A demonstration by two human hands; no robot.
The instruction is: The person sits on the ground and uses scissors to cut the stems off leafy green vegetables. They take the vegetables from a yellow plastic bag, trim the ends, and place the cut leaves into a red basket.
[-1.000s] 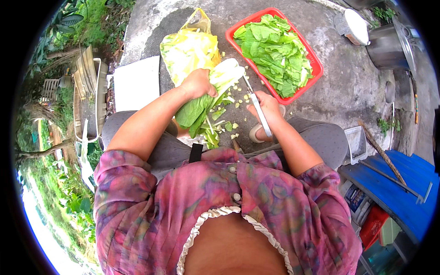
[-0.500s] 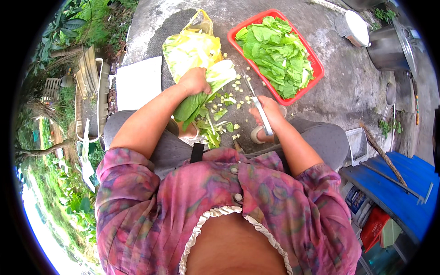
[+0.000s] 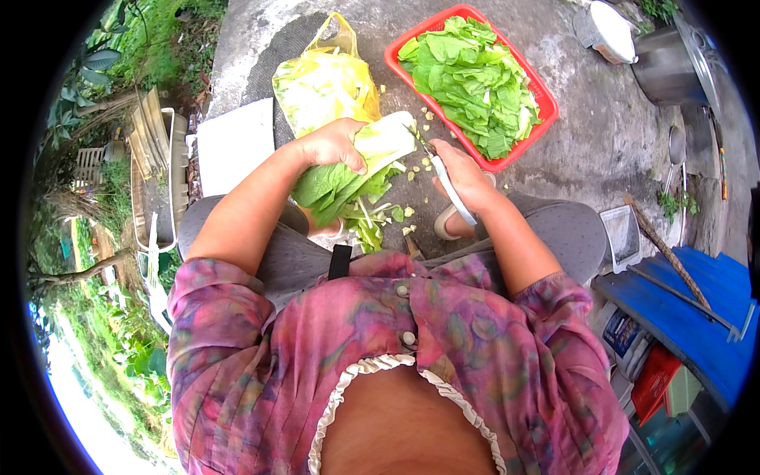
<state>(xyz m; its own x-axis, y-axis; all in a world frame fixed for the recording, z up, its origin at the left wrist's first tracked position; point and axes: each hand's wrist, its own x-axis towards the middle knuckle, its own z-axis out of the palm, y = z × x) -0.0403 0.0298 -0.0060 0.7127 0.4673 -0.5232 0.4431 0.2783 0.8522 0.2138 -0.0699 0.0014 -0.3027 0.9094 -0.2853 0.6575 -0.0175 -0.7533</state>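
The red basket (image 3: 497, 165) holds green leaves (image 3: 475, 87). Left of it and nearer the person, the left hand (image 3: 336, 146) wraps its fingers round a leafy bunch (image 3: 388, 144). On the basket's near side, the right hand (image 3: 465, 180) curls its fingers round a white-handled cutting tool (image 3: 450, 188).

White-and-green vegetable (image 3: 385, 145), red basket (image 3: 548, 104)

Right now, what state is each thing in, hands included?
Left hand: closed around the leafy bunch
Right hand: closed on the knife
Leafy bunch: slanted, pale end toward the knife
Knife: held, blade partly hidden
Red basket: heaped with loose leaves
Yellow bag: bulging, contents showing through
Trimmings: scattered on the ground
Metal pot: contents not visible
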